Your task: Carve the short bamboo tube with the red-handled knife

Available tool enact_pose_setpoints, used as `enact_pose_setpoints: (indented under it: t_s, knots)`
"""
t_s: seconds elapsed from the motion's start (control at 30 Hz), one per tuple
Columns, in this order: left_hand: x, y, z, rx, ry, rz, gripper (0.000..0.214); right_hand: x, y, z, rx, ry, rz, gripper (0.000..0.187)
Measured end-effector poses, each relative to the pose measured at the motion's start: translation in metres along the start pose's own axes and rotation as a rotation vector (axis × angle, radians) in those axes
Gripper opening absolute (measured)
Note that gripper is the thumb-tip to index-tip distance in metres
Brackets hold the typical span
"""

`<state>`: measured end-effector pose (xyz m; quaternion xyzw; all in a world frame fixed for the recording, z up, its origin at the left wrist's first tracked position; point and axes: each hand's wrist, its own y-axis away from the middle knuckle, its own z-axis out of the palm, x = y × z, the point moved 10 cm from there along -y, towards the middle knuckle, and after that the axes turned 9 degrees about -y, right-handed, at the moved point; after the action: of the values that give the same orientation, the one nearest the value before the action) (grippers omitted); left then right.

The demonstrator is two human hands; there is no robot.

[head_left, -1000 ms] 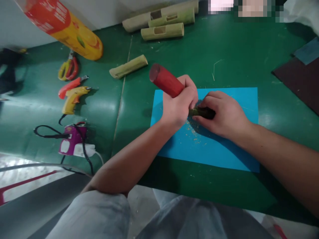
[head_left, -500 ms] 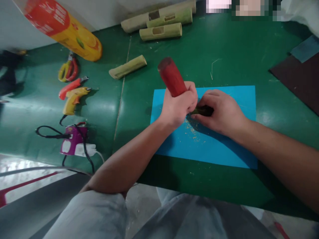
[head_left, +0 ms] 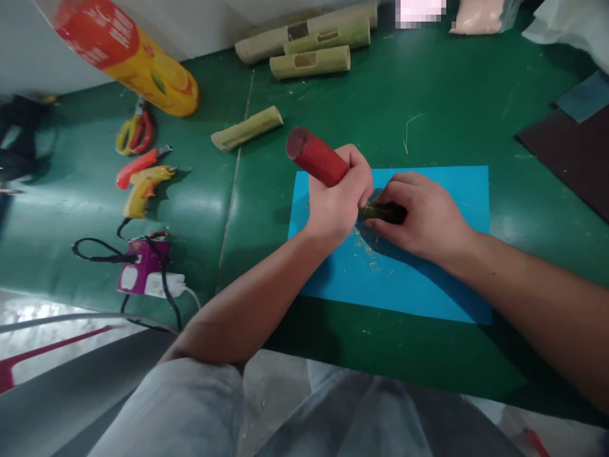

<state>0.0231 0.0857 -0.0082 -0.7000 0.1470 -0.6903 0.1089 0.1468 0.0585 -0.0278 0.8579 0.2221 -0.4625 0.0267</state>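
Note:
My left hand (head_left: 340, 193) is closed around a thick red wooden handle (head_left: 318, 157); the tool's working end is hidden below the fist. Beside it, my right hand (head_left: 423, 212) pinches a short, dark green-brown piece of bamboo (head_left: 380, 212) that lies low over a blue sheet (head_left: 428, 292). The bamboo's left end meets the left hand, and I cannot see how the tool touches it. Fine shavings (head_left: 368, 251) are scattered on the sheet just under the two hands.
Notched bamboo tubes (head_left: 311, 62) lie at the back, with a cut bamboo piece (head_left: 247, 128) nearer. To the left are an orange drink bottle (head_left: 162, 79), scissors (head_left: 134, 132), a cutter (head_left: 137, 166), a yellow glue gun (head_left: 145, 189) and a purple power adapter (head_left: 141, 261). A dark sheet (head_left: 571, 149) lies right.
The red handle has tilted over to the left and lower, as my left wrist turned. My right hand stays on the bamboo piece, more of which now shows.

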Motion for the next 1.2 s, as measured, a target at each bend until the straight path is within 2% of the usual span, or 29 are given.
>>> enact_pose_setpoints:
  t_s: [0.1, 0.27, 0.47, 0.6, 0.73, 0.87, 1.1, 1.2]
  knots:
    - [0.007, 0.000, 0.004, -0.032, 0.021, 0.073, 0.047, -0.002, 0.000, 0.001, -0.005, 0.010, -0.022, 0.019]
    - [-0.001, 0.000, 0.004, -0.021, -0.046, -0.052, 0.048, -0.002, 0.000, 0.000, 0.014, 0.011, -0.042, 0.017]
    - [0.001, 0.001, 0.004, -0.099, -0.084, 0.057, 0.055, -0.008, 0.002, 0.000, 0.034, 0.023, -0.109, 0.015]
    - [-0.006, 0.005, 0.003, -0.136, -0.110, 0.021, 0.056, -0.011, 0.003, 0.001, 0.044, 0.040, -0.129, 0.017]
    - [-0.002, 0.006, 0.005, -0.156, -0.124, -0.017, 0.050, -0.008, 0.003, 0.001, 0.033, 0.039, -0.088, 0.019]
    - [0.002, 0.005, 0.006, -0.138, -0.133, -0.073, 0.049, -0.008, 0.003, 0.002, 0.023, 0.037, -0.078, 0.015]
    - [0.007, 0.004, 0.006, -0.089, -0.092, -0.049, 0.046, -0.009, 0.006, 0.000, 0.026, 0.068, -0.080, 0.014]
    - [0.010, 0.006, 0.007, -0.070, -0.099, -0.111, 0.043, -0.008, 0.007, -0.001, 0.016, 0.067, -0.086, 0.015]
